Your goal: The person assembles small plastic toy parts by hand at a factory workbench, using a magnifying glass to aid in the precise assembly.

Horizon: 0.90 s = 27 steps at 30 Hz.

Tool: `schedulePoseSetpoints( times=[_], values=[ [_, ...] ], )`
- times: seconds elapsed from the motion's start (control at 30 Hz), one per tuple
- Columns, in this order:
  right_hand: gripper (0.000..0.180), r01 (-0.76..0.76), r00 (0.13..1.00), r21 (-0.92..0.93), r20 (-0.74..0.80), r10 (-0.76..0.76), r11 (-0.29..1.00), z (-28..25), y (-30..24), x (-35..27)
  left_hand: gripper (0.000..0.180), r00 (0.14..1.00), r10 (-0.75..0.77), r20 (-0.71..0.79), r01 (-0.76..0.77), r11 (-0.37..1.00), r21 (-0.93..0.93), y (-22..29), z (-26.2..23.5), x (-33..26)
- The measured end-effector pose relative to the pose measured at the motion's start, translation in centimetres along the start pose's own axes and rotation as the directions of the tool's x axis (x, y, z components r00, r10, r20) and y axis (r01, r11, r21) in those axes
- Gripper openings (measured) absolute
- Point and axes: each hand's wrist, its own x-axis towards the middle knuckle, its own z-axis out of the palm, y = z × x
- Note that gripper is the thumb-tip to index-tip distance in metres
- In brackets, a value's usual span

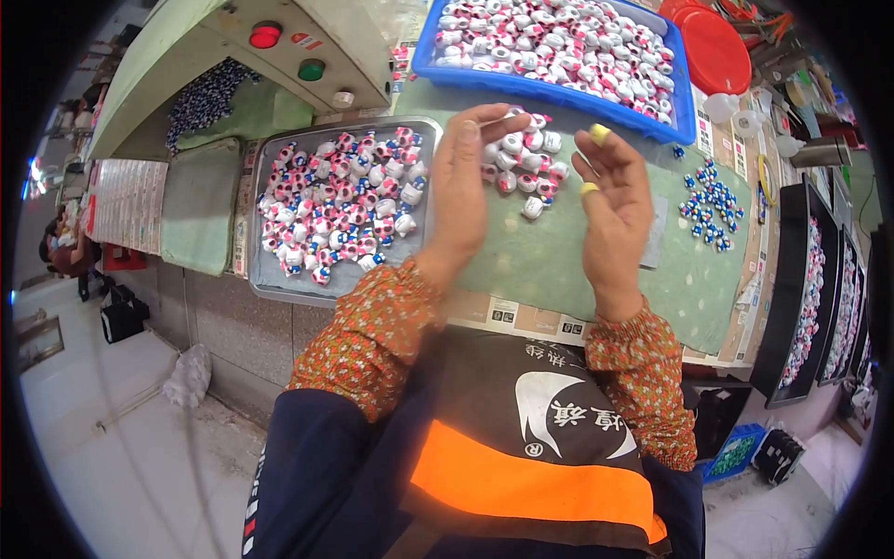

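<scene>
My left hand [458, 186] reaches over the green mat [521, 252] with its fingers stretched out. No object shows in it. Just beyond its fingertips lies a loose pile of small white-and-pink figure pieces [531, 163]; part of the pile is hidden behind the hand. Right of the pile, my right hand [616, 200] is raised with bent fingers spread apart. Yellow finger covers sit on its thumb and one finger, and nothing shows between them. Further right, small blue-and-white pieces [712, 205] lie scattered on the mat.
A metal tray [424, 233] of white, pink and blue pieces stands at the left, near a beige machine [335, 37] with a red and a green button. A blue bin [684, 102] full of white-and-pink pieces sits at the back. Black trays [792, 279] stand far right.
</scene>
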Motion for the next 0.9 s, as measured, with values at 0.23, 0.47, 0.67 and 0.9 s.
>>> schedulePoseSetpoints(
  times=[0.23, 0.47, 0.67, 0.9],
  values=[
    [0.026, 0.023, 0.933, -0.325, -0.333, -0.138, 0.945, -9.7, -5.7, -1.6, 0.032, 0.993, 0.115, -0.005, -0.113, 0.983, 0.144, 0.2, -2.3, -0.6],
    [0.015, -0.281, 0.927, -0.766, -0.373, -0.043, 0.578, -17.5, -5.8, -3.6, 0.027, 0.998, 0.065, -0.020, -0.061, 0.987, 0.150, 0.5, -2.1, -1.8],
    [0.023, -0.070, 0.976, -0.958, -0.124, -0.180, 0.277, -17.2, -4.7, -3.6, 0.025, 0.997, 0.080, -0.014, -0.073, 0.955, 0.288, 2.8, -1.9, -2.9],
    [0.024, 0.282, 0.951, -0.953, 0.292, -0.099, -0.108, -16.3, -5.0, -1.2, 0.022, 0.998, 0.032, -0.048, -0.012, 0.931, 0.365, 3.3, -3.7, -4.6]
  ],
)
